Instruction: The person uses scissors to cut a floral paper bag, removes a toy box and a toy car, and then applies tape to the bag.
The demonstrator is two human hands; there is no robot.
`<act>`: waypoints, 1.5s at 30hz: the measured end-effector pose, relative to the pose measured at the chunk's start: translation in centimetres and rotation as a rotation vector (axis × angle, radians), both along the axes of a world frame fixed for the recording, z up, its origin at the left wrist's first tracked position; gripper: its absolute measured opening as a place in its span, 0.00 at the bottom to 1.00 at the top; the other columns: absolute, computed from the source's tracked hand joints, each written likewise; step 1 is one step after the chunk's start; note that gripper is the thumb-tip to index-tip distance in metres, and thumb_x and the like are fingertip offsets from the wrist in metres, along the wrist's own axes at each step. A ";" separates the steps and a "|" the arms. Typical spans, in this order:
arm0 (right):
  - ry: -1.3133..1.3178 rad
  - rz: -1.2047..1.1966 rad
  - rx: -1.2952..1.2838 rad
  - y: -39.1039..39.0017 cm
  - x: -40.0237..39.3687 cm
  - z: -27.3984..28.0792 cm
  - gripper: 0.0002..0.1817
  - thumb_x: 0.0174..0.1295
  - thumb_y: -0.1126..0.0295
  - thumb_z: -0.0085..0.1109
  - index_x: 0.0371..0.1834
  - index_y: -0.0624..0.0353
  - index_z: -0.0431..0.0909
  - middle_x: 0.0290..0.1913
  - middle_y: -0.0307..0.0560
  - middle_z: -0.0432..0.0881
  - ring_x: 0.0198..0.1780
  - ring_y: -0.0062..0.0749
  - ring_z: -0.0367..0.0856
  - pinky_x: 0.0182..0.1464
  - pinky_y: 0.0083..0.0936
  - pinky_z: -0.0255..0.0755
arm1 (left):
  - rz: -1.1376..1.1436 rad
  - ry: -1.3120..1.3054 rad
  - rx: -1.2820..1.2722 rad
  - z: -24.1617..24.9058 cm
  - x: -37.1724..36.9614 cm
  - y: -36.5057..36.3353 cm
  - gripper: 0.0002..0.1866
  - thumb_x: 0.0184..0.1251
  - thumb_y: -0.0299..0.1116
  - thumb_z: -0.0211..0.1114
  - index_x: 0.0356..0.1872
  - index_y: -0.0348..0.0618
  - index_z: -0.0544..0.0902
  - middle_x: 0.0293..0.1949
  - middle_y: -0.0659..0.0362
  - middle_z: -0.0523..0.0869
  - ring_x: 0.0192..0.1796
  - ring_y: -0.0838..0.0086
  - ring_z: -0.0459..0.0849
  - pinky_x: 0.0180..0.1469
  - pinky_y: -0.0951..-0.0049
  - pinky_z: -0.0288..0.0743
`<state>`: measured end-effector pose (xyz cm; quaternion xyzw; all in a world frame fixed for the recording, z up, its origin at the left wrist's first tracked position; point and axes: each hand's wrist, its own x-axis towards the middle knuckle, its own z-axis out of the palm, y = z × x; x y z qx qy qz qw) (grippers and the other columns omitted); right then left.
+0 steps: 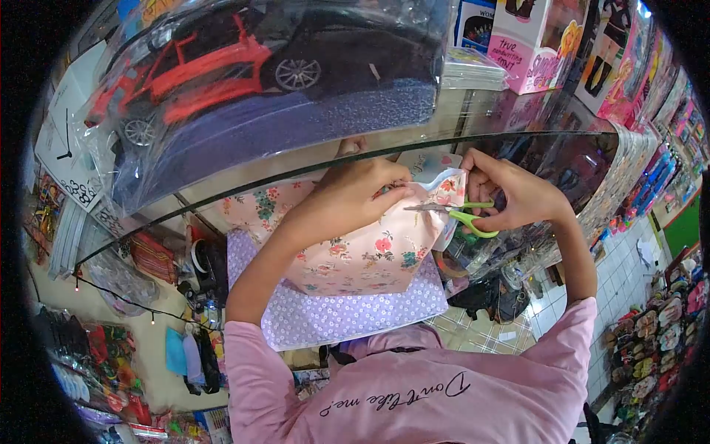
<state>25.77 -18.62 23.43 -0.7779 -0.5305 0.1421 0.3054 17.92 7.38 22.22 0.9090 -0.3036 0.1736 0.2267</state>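
Pink floral wrapping paper [355,259] lies folded in front of me. My left hand [370,183] is closed, pinching the paper's upper edge between thumb and fingers. My right hand [514,194] is closed around green-handled scissors [467,219], and its fingers also touch the raised corner of the paper. The scissor blades point left across the paper, just right of my left fingertips. Whether the blades are parted is hard to tell. A purple floral sheet [347,318] lies underneath, close to my body.
A glass shelf edge [296,155] runs above my hands. On it sit a plastic-wrapped picture of a red and black car [259,74] and pink boxes [532,44]. Bagged goods hang at right, with footwear [665,325] lower down. More packets [103,362] are at lower left.
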 end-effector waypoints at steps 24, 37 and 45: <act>0.023 0.032 0.074 0.5 0.7 -1.0 0.28 0.50 0.76 0.70 0.44 0.58 0.56 0.30 0.45 0.76 0.29 0.22 0.78 0.27 0.21 0.71 | 0.053 0.249 -0.092 0.1 -0.1 0.2 0.16 0.65 0.40 0.60 0.43 0.37 0.83 0.41 0.47 0.86 0.45 0.56 0.83 0.55 0.65 0.67; -0.121 0.019 0.086 0.1 0.5 -0.8 0.24 0.51 0.78 0.69 0.42 0.60 0.60 0.29 0.41 0.76 0.27 0.19 0.77 0.29 0.18 0.70 | 0.063 0.126 -0.040 0.2 -0.2 0.2 0.12 0.62 0.35 0.64 0.40 0.36 0.83 0.36 0.48 0.86 0.41 0.59 0.84 0.45 0.66 0.73; -0.087 0.002 -0.002 -3.2 0.6 0.4 0.20 0.50 0.77 0.68 0.41 0.62 0.65 0.28 0.43 0.79 0.29 0.24 0.79 0.31 0.22 0.70 | 0.061 0.187 -0.139 -0.4 0.1 0.7 0.13 0.62 0.35 0.64 0.41 0.36 0.83 0.38 0.50 0.86 0.43 0.62 0.84 0.47 0.69 0.73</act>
